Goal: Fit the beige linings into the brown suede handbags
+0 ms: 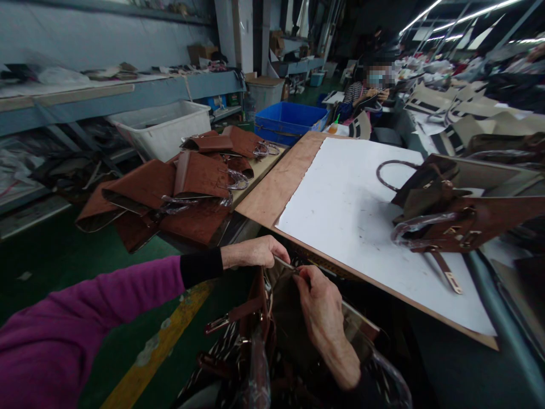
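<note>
An open brown handbag [284, 307] rests on my lap, its olive lining showing and a handle wrapped in clear plastic hanging at the front. My left hand [256, 251] pinches the bag's upper edge from the left. Close beside it, my right hand [320, 309] has its thumb and fingers closed on the same edge, over the lining. A strap with a metal end [219, 324] sticks out on the bag's left side. Whether anything small sits between my fingertips is hidden.
Ahead lies a board topped with white paper [344, 193]; a finished-looking brown handbag [464, 221] stands at its right. Several brown bags [200, 176] are piled on the left. Behind are a blue bin [289, 119] and a white bin [166, 128]. A co-worker [361, 94] sits farther back.
</note>
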### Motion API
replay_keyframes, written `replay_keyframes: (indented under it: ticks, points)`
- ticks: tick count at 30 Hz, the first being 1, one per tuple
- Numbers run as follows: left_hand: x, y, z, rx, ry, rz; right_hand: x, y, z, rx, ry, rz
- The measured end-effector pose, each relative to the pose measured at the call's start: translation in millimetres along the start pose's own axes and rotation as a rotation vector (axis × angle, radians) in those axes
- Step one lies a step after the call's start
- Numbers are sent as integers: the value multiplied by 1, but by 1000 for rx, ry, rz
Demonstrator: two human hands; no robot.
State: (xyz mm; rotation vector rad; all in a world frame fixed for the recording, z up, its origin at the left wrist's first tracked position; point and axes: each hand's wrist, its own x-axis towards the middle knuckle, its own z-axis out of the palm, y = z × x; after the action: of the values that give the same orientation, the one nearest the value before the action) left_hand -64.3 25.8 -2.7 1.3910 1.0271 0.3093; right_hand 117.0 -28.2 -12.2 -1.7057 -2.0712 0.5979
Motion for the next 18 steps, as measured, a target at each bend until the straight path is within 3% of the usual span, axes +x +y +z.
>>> replay_keyframes:
  ticks: [5,10,18]
  points:
    - [-3,24,-1,479,-50,139,2,1,3,-30,15,6]
    - [-2,54,8,998,-54,113,2,-1,3,22,29,1]
    - [8,56,15,1178,-57,275,2,0,6,37,53,-6]
